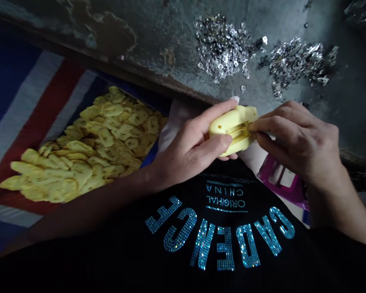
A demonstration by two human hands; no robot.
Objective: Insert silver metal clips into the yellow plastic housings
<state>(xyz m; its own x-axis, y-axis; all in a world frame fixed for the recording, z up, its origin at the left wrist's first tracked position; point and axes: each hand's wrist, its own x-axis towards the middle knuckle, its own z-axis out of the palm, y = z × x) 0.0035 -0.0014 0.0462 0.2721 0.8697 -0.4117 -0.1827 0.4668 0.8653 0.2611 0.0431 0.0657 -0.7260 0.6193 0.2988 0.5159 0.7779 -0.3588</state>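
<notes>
My left hand [192, 142] is closed around a pale yellow plastic casing [227, 121], thumb on the near side and fingers behind. A long recess runs along the casing's upper face, with small metal bits in it and a round hole near its left end. White wrapping covers the tip of one left finger. At the recess's right end, my right hand [299, 134] pinches thumb and fingers together against the casing. Whatever is between those fingertips is hidden.
Loose small metal plates lie in a pile [222, 49] and a second pile [299, 61] on the worn metal table [167, 24]. Many yellow casings [110, 134] are heaped on striped sheeting [30, 118] at left. Something magenta, a plastic object [295, 189], sits below my right hand.
</notes>
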